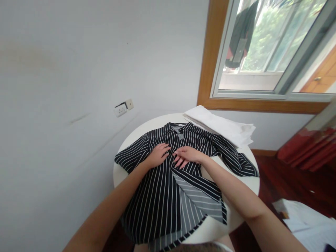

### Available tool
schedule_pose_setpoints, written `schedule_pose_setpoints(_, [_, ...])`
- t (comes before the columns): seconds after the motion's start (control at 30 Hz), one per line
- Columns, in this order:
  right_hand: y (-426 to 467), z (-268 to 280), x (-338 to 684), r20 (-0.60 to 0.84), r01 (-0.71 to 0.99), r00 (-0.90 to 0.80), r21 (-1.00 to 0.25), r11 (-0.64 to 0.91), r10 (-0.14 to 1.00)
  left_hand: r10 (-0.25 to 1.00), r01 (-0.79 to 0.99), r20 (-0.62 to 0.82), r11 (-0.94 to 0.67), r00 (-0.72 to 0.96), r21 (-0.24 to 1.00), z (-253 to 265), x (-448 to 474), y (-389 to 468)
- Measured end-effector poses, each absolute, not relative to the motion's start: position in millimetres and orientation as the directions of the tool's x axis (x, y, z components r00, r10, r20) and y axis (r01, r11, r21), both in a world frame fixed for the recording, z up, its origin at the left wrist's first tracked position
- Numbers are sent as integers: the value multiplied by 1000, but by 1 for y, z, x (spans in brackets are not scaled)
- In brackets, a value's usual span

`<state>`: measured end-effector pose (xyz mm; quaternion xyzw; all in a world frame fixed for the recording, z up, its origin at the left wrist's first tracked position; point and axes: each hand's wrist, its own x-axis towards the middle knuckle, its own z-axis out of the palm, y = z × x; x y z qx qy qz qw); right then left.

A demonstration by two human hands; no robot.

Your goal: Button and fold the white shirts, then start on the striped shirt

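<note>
A black shirt with white stripes (pixel 157 196) lies front up across a round white table (pixel 246 189), its collar at the far side and both sleeves spread out. Below the chest the front is parted, and one panel is folded back so its greyer inside shows. My left hand (pixel 159 155) rests flat on the chest beside the front opening, fingers spread. Just across from it, my right hand (pixel 187 155) touches the other side of the opening with its fingers apart and slightly bent. Whether any cloth lies under the right thumb is hard to see.
Folded white sheets (pixel 220 124) lie on the table's far right edge, partly against a sleeve. A wall socket (pixel 120 110) is at the back left. A wood-framed window (pixel 204 70) stands behind. White papers (pixel 307 217) are at the lower right, and a red curtain (pixel 301 147) hangs at right.
</note>
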<state>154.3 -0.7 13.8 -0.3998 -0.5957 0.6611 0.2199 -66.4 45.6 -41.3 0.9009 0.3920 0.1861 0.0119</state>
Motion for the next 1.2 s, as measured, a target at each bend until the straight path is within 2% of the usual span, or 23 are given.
schedule_pose_setpoints(0.1, [10,12,181,-179,186,-435,-977,-107,882,728,703,374,-673,575,228,-27,-53,38])
schedule_pose_setpoints(0.2, [24,10,213,-64,398,-222,-917,30,973,787,778,385,-587,482,225,-13,-29,31])
schedule_pose_setpoints(0.27, [32,5,231,45,617,-87,-782,89,995,839,845,369,-493,400,205,-8,-13,30])
schedule_pose_setpoints(0.33, [37,-3,243,181,816,-39,-562,136,983,889,893,314,-404,333,198,-7,0,33])
schedule_pose_setpoints(0.4, [39,-14,250,255,921,-52,-363,145,966,918,907,247,-364,310,211,-9,8,40])
schedule_pose_setpoints(0.47, [40,-24,253,248,952,-71,-274,141,966,922,898,220,-369,319,239,-13,10,46])
schedule_pose_setpoints(0.63, [43,-40,251,221,954,-115,-247,170,968,874,891,404,-387,271,240,-23,-10,47])
schedule_pose_setpoints(0.7, [43,-42,246,209,958,-135,-224,182,969,842,876,434,-437,319,205,-26,-21,44])
schedule_pose_setpoints(0.83, [39,-40,237,132,955,-203,-192,225,970,767,756,312,-628,560,187,-28,-35,38])
schedule_pose_setpoints(0.9, [37,-37,238,60,944,-259,-197,266,964,733,708,281,-677,620,204,-28,-36,37])
schedule_pose_setpoints(0.97, [36,-32,245,-20,932,-304,-213,293,953,721,690,296,-689,626,219,-30,-34,35])
schedule_pose_setpoints(1.07, [33,-21,259,-96,913,-358,-246,326,929,767,737,280,-637,578,223,-35,-26,28])
schedule_pose_setpoints(1.2, [29,-5,261,-75,896,-380,-278,346,922,830,816,192,-553,524,165,-48,-7,9])
